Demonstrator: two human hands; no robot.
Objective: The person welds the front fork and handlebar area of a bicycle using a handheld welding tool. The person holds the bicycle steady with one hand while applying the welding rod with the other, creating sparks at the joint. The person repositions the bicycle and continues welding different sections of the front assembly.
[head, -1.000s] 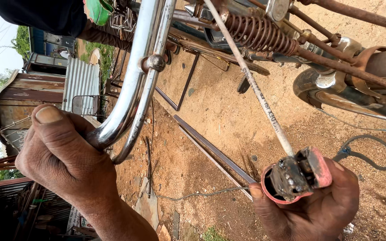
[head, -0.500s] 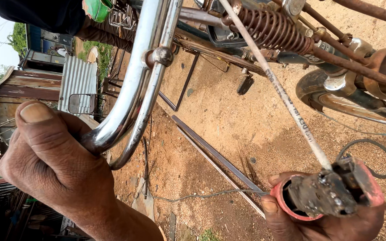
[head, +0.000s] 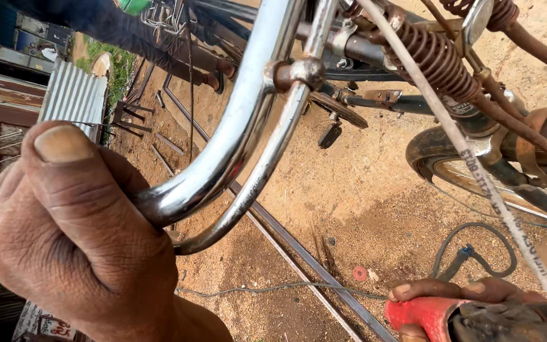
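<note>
The left hand (head: 64,240), at 8 o'clock, is clamped on the curved chrome steel bar (head: 223,158). The right hand (head: 451,304), at 5 o'clock, grips the red-handled welding holder (head: 438,316) with its grey printed rod (head: 476,171).

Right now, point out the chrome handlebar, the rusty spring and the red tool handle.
chrome handlebar (head: 235,142), head view, on the curved tube.
rusty spring (head: 435,57), head view, mid-coil.
red tool handle (head: 422,315), head view, on its red casing.

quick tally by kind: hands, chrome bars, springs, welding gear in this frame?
Hands: 2, left hand gripping the chrome handlebar, right hand on the red electrode holder
Chrome bars: 2, the handlebar and the thinner chrome rod alongside
Rusty coil springs: 2
Welding rod: 1
Electrode holder: 1
Total: 8
</note>
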